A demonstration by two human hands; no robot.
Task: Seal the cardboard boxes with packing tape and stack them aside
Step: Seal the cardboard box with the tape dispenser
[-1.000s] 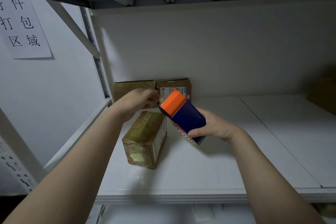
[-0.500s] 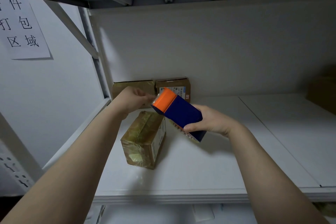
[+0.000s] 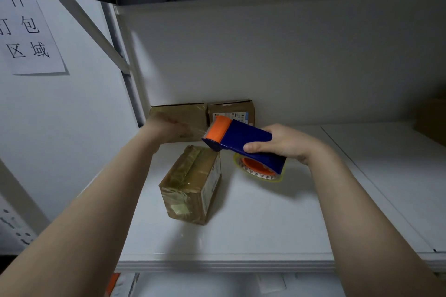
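My right hand (image 3: 284, 143) gripped the smooth blue-and-orange tape dispenser (image 3: 248, 137); my left hand (image 3: 166, 128) was blurred, its grip unclear. A glossy taped box (image 3: 193, 176) lay at its seven o'clock.

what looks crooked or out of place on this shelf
The front taped box sits skewed to the shelf edge, unlike the back-left box and back-right box squared against the wall; its tape looks wrinkled.

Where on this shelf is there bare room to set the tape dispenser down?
Widest bare patch: the shelf right of the right hand, up to the dim box at far right. A bare strip also runs between the taped box and the front edge. Back left is crowded: a plain box, a labelled box and the left hand.
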